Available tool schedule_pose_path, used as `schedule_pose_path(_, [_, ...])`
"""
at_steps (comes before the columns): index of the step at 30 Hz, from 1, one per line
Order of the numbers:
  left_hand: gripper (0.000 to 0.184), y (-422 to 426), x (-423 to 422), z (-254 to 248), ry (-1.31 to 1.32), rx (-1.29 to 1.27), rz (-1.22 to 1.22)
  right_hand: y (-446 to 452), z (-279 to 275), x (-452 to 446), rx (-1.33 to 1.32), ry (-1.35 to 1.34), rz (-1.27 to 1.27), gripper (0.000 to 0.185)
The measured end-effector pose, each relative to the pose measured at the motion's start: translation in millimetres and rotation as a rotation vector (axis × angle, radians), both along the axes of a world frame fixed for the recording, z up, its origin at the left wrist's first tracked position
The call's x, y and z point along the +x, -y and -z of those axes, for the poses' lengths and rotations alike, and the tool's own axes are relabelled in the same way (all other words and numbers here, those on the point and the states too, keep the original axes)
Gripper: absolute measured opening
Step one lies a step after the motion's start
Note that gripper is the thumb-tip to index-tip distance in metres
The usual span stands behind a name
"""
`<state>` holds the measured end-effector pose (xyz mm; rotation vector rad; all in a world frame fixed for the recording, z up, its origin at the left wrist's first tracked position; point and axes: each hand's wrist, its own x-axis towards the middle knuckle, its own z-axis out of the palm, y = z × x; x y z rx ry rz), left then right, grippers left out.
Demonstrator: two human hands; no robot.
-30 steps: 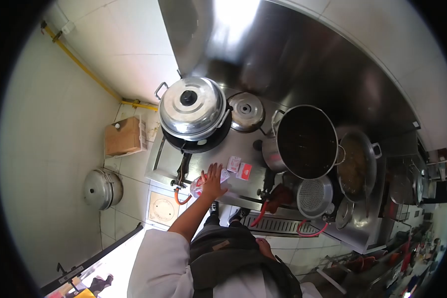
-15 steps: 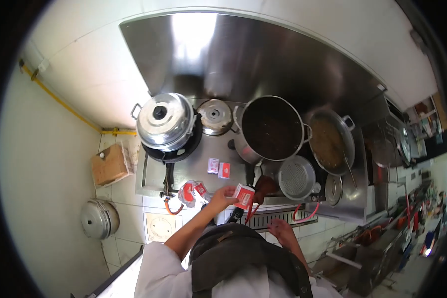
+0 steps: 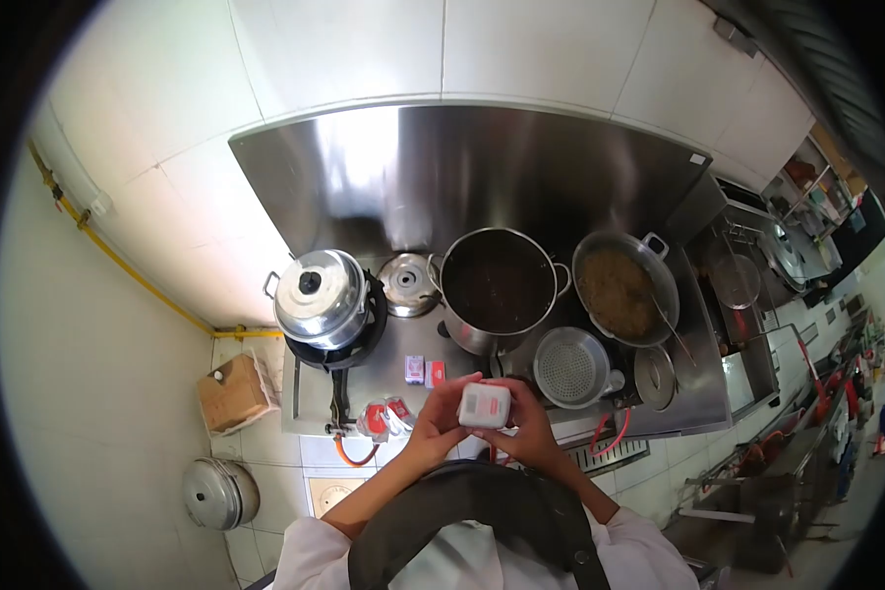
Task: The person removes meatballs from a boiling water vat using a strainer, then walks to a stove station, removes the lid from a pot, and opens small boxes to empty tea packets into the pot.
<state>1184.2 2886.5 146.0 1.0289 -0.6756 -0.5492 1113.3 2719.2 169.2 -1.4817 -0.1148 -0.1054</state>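
Observation:
A small white and red box (image 3: 485,404) is held between my two hands in front of my chest. My left hand (image 3: 441,425) grips its left side, and my right hand (image 3: 529,429) grips its right side. Two small boxes, one white and purple (image 3: 415,370) and one red (image 3: 436,374), lie side by side on the steel stove top, just beyond my left hand. Left of that hand, near the front edge, sits a clear plastic wrapper with red and white packs (image 3: 385,417).
A lidded silver pot (image 3: 322,300) stands at the left, a round lid (image 3: 408,284) beside it. Behind my hands is a deep pot of dark liquid (image 3: 499,283). To the right are a perforated strainer (image 3: 571,368) and a wide pan of brown food (image 3: 617,291).
My right hand has come up to join my left hand on the box, which now shows a mostly white face. The view has shifted, showing more wall.

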Motion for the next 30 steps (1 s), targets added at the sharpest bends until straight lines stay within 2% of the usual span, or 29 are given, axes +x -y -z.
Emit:
schedule_pose_path(1, [0.076, 1.2, -1.1, -8.3, -0.104, -0.101, 0.014, 0.3, -2.8, 1.5, -0.095, 0.068, 0.030, 0.066])
schedule_pose_path(3, [0.087, 5.6, -7.0, -26.4, -0.319, -0.305, 0.048, 9.6, -10.1, 3.8, -0.397, 0.367, 0.096, 0.063])
schedule_pose_path(4, [0.097, -1.3, -6.6, -54.7, -0.480, -0.226, 0.145, 13.6, -14.7, 2.8, -0.542, 0.482, 0.130, 0.062])
schedule_pose_path(5, [0.094, -5.6, -4.0, -49.9, -0.503, -0.168, 0.222, 16.2, -17.7, 1.7, -0.685, 0.594, 0.164, 0.060])
schedule_pose_path(7, [0.088, -10.7, -0.4, -41.3, -0.552, -0.047, 0.375, 17.1, -18.5, -1.3, -0.720, 0.619, 0.149, 0.058])
schedule_pose_path(8, [0.087, -11.8, -4.6, -38.9, -0.590, 0.060, 0.347, 16.8, -18.0, -3.9, -0.735, 0.626, 0.140, 0.057])
schedule_pose_path(11, [0.089, -5.0, -3.7, -28.3, -0.370, 0.098, 0.287, 17.1, -34.9, -10.2, -0.864, 0.518, 0.208, 0.056])
schedule_pose_path(12, [0.091, -3.2, -6.5, -42.0, -0.433, 0.088, 0.257, 17.8, -44.9, -14.0, -0.754, 0.409, 0.192, 0.056])
schedule_pose_path(14, [0.092, -3.6, -9.0, -43.4, -0.351, 0.137, 0.160, 21.8, -63.2, -23.1, -0.532, 0.192, 0.163, 0.055])
schedule_pose_path(18, [0.091, -3.7, -10.3, -41.7, -0.237, 0.203, 0.061, 26.8, -68.8, -32.2, -0.567, 0.251, 0.131, 0.049])
schedule_pose_path(23, [0.089, -6.8, -14.6, -39.3, -0.242, 0.252, 0.016, 8.9, -60.7, -25.6, -0.580, 0.225, 0.154, 0.049])
schedule_pose_path(30, [0.088, -17.0, -23.3, -30.3, -0.160, 0.406, -0.094, -0.1, -52.1, -26.5, -0.422, 0.096, 0.041, 0.049])
